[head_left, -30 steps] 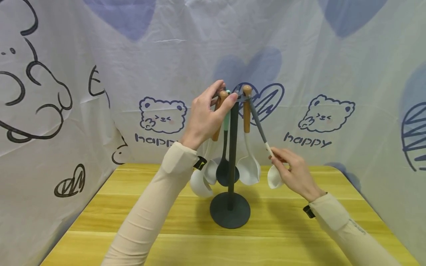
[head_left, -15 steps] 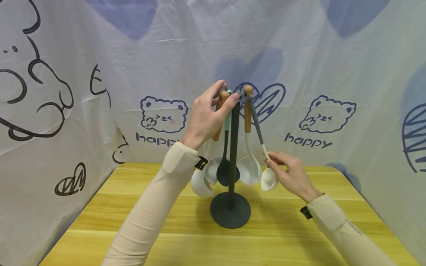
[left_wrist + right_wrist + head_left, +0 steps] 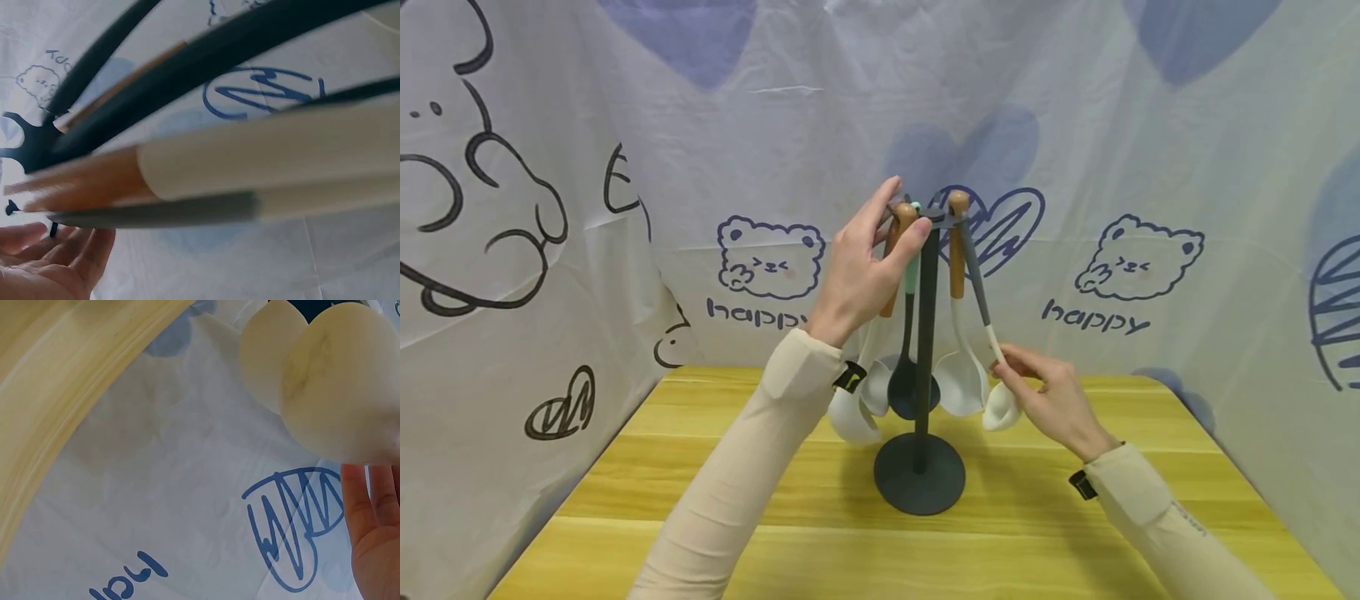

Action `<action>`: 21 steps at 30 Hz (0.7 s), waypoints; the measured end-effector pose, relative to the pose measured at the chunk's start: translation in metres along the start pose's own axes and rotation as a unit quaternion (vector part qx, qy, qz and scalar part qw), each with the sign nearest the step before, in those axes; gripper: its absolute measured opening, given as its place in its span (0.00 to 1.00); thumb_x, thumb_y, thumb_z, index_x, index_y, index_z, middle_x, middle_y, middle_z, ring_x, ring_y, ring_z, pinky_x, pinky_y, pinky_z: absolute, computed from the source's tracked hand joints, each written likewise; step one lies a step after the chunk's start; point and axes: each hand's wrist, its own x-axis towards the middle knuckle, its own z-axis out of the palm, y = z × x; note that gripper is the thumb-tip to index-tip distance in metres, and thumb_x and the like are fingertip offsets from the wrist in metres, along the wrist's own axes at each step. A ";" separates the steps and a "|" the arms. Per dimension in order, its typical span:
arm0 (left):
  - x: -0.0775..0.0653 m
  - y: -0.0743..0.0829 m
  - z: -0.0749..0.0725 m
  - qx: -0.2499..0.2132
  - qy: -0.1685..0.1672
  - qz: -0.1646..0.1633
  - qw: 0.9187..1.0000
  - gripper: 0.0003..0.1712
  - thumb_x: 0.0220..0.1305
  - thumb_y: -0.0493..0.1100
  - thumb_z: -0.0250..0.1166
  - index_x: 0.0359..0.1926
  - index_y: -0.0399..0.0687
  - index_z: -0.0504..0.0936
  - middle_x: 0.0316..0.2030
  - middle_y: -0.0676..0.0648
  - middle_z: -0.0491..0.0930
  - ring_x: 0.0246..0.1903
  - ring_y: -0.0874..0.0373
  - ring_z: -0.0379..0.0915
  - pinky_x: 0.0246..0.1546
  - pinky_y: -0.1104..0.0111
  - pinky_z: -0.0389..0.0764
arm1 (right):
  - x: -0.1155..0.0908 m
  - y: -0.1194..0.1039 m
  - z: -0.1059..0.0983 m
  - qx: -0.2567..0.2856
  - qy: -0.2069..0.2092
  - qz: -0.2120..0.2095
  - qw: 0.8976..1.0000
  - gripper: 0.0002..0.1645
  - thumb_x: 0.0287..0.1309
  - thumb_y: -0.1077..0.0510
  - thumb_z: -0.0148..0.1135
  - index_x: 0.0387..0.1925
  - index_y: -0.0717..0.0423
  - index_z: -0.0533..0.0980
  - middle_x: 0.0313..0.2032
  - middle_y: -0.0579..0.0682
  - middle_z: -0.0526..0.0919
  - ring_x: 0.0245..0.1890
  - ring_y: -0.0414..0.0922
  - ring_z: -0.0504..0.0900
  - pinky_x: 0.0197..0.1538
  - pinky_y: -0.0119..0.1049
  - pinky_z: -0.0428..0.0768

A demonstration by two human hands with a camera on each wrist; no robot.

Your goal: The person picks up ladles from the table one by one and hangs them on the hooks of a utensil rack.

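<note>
In the head view a dark utensil stand (image 3: 919, 473) with a round base stands upright, hung with several utensils. My left hand (image 3: 859, 267) grips its hooked top, thumb in front and fingers behind. On the right side a ladle (image 3: 1001, 407) with a grey handle and cream bowl slants down from a hook. My right hand (image 3: 1052, 400) pinches its lower shaft just above the bowl. That bowl (image 3: 340, 387) fills the upper right of the right wrist view, with my fingers below it. Next to it hangs a wooden-handled white ladle (image 3: 961, 387).
A black spoon-like utensil (image 3: 903, 387) with a green handle hangs in front of the post. More white utensils, including a ladle (image 3: 852, 418), hang at the left. The wooden table (image 3: 775, 550) backs onto a printed cloth (image 3: 820, 125).
My right hand has moved left with the ladle, bringing it closer to the stand. Its handle leans less and the bowl has turned toward the head camera. My left hand has stayed nearly still.
</note>
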 end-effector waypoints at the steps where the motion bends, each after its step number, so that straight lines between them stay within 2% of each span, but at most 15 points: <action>1: -0.002 0.001 0.000 0.000 0.001 -0.001 1.000 0.38 0.67 0.63 0.55 0.75 0.65 0.57 0.71 0.53 0.65 0.61 0.54 0.74 0.59 0.64 0.77 | 0.000 0.000 0.000 -0.001 0.000 -0.003 1.000 0.20 0.62 0.63 0.64 0.56 0.58 0.79 0.38 0.51 0.89 0.37 0.47 0.88 0.42 0.25 0.82; 8: -0.014 0.002 0.000 -0.008 0.001 -0.004 1.000 0.40 0.67 0.62 0.56 0.76 0.62 0.55 0.74 0.57 0.57 0.67 0.49 0.67 0.65 0.58 0.72 | -0.001 0.003 0.000 0.011 0.007 -0.004 1.000 0.22 0.63 0.66 0.63 0.59 0.60 0.77 0.40 0.56 0.89 0.39 0.51 0.88 0.41 0.22 0.81; 11: -0.020 -0.002 -0.002 -0.006 -0.001 -0.014 1.000 0.40 0.67 0.62 0.55 0.76 0.63 0.55 0.74 0.55 0.58 0.68 0.51 0.65 0.65 0.59 0.72 | -0.001 0.002 -0.001 0.011 0.013 0.005 1.000 0.21 0.63 0.65 0.62 0.58 0.60 0.78 0.42 0.54 0.89 0.40 0.47 0.88 0.43 0.22 0.80; 16: -0.035 -0.011 -0.005 0.007 -0.003 -0.009 1.000 0.39 0.68 0.63 0.55 0.76 0.61 0.55 0.73 0.53 0.59 0.70 0.57 0.60 0.66 0.61 0.70 | -0.004 0.002 -0.001 0.012 0.023 0.029 0.999 0.19 0.66 0.62 0.60 0.58 0.57 0.78 0.43 0.54 0.88 0.41 0.36 0.85 0.43 0.25 0.82; 21: -0.048 -0.017 -0.007 0.007 -0.009 -0.007 1.000 0.39 0.68 0.63 0.56 0.75 0.61 0.56 0.73 0.53 0.60 0.70 0.58 0.58 0.66 0.58 0.70 | -0.005 0.005 -0.001 0.012 0.052 0.039 0.998 0.17 0.67 0.62 0.59 0.56 0.57 0.80 0.47 0.57 0.87 0.40 0.31 0.83 0.44 0.20 0.79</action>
